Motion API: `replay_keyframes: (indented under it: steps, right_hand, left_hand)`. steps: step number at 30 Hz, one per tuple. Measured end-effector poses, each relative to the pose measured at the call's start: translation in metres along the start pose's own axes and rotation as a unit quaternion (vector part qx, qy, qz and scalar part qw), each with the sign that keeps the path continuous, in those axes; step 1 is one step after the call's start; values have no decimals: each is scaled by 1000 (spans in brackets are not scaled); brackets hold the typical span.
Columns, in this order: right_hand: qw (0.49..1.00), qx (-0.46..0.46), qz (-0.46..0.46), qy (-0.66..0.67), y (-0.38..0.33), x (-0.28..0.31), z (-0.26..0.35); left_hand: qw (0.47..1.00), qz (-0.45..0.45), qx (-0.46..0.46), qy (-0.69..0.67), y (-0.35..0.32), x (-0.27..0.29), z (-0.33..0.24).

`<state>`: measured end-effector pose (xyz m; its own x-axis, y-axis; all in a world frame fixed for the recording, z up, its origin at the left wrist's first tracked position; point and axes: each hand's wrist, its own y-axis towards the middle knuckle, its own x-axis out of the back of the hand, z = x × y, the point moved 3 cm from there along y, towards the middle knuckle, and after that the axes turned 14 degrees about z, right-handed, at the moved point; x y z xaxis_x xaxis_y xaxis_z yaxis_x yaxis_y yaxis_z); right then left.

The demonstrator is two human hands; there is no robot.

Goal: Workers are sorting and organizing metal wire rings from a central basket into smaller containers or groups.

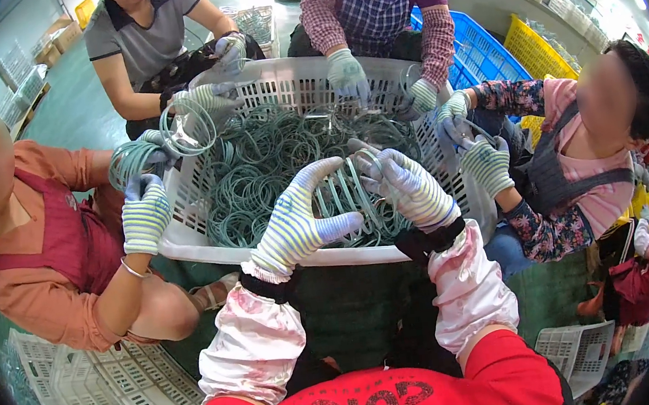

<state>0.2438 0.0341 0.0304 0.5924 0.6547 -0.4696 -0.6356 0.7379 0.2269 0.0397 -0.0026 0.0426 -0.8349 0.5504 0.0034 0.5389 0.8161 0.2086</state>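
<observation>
My left hand (304, 219), in a striped knit glove with a greyish palm, is held over the near part of a white slatted crate (291, 256). Its thumb and fingers are spread with nothing between them. Beside it my right hand (412, 184), gloved alike, has its fingers closed on several thin pale green rings (349, 192), which hang in a spaced row toward my left hand. A tangled heap of similar rings (256, 162) fills the crate below both hands. The exact grip of my right fingertips is partly hidden.
Several gloved co-workers sit around the crate; one at the left holds a bundle of rings (132, 162). White baskets (114, 394) lie at lower left, another basket (578, 354) at lower right. Blue crates (483, 52) and a yellow crate (535, 46) stand behind at the right.
</observation>
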Motion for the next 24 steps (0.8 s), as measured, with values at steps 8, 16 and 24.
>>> replay_keyframes:
  steps: [8, 16, 24]
  right_hand:
    - [997, -37, -47, -38, 1, -4, -2]
    - [1000, -11, -11, -1, 2, -2, 0]
    - [998, -18, -31, -43, 3, -1, -4]
  left_hand:
    - [998, -25, 38, -35, -1, -4, -5]
    - [998, -26, 35, -54, -2, -3, -3]
    - [998, -44, 24, 27, 0, 0, 3]
